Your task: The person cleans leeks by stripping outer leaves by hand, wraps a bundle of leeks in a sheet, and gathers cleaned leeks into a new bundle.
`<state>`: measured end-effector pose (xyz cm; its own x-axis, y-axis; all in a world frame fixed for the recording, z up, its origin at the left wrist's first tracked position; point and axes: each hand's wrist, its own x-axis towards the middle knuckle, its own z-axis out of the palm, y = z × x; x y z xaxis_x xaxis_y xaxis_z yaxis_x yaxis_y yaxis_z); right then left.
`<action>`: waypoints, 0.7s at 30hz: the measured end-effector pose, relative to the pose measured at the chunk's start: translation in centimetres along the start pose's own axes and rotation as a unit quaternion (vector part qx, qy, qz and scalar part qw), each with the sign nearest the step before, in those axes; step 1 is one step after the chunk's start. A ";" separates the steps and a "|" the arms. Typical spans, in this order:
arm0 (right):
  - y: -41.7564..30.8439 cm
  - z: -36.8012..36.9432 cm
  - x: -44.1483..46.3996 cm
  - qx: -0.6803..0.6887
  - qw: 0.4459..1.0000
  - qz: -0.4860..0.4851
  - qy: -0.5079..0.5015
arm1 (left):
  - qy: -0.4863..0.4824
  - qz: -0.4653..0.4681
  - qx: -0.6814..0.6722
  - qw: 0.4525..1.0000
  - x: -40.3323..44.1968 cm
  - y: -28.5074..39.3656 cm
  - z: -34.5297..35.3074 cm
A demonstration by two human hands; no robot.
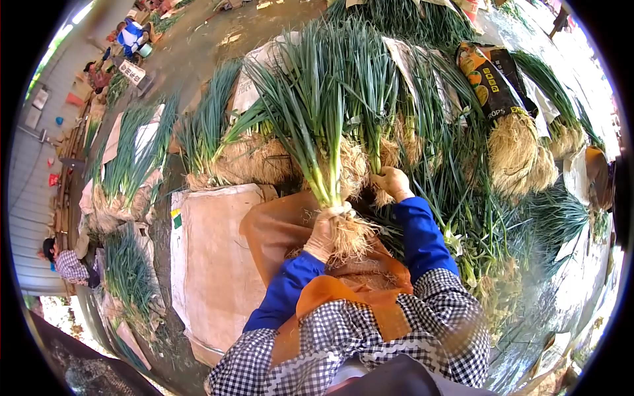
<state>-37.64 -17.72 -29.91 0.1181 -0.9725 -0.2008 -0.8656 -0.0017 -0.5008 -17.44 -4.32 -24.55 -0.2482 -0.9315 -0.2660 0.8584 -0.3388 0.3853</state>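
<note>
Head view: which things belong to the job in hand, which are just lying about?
Job, by the look:
left hand, gripping a rooted green bunch
right hand, holding stalks beside it

Seemingly just lying about:
pale sack, flat, in neither hand
black printed bag
white sign, far off

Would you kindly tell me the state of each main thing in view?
Left hand: closed around the leafy bunch
Leafy bunch: held, roots attached
Right hand: at another stalk, grip unclear
Pale sack: lying flat
Black bag: around leaves, roots sticking out
Apron: draped over the lap
</note>
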 end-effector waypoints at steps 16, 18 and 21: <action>-1.9 -3.7 -2.2 0.286 0.955 0.074 -0.040 | 0.127 0.018 0.188 0.974 1.0 -8.7 -1.2; -2.7 -2.6 -1.3 -0.043 0.991 -0.010 0.130 | 0.188 -0.009 0.227 0.956 1.4 -9.3 -1.6; -1.8 -1.3 -1.7 -0.114 0.967 -0.059 0.220 | 0.216 0.025 0.263 0.940 1.5 -9.4 -0.8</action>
<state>-36.94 -16.35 -27.61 0.0474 -0.9672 0.2494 -0.9492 -0.1214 -0.2905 -25.51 -2.47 -29.30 0.0904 -0.8457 -0.5260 0.4950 -0.4201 0.7606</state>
